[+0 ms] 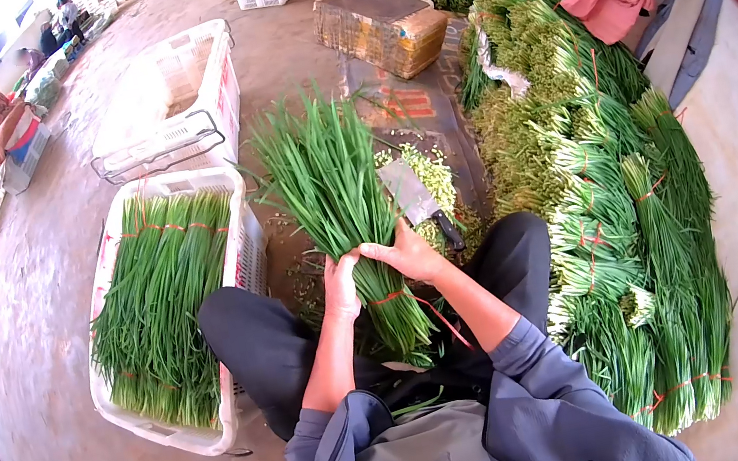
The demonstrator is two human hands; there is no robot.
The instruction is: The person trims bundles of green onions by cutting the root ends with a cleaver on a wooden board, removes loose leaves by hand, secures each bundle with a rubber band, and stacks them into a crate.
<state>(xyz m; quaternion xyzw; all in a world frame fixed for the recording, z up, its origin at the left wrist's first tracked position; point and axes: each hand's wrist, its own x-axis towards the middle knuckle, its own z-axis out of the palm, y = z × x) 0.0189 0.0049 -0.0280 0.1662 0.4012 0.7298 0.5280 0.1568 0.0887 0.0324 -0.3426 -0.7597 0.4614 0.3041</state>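
Between my knees a thick bunch of garlic chives [329, 173] is held with its leaf tips pointing away from me. My left hand [342, 283] wraps its left side, and my right hand [405, 254] grips the right side, the thumbs close together on top. A red tie [391, 297] circles the bunch just below my hands, with a loose tail hanging to the right. Just beyond my right hand, a cleaver [412, 193] with a black handle lies on chopped pale stem ends [432, 170].
On my left stands a white crate [240, 216] packed with tied chives; another white crate [211, 90] is behind it. A long pile of chive bundles [580, 193] lines the right wall. A taped box [382, 26] sits ahead. Other people [67, 17] are far off at the upper left.
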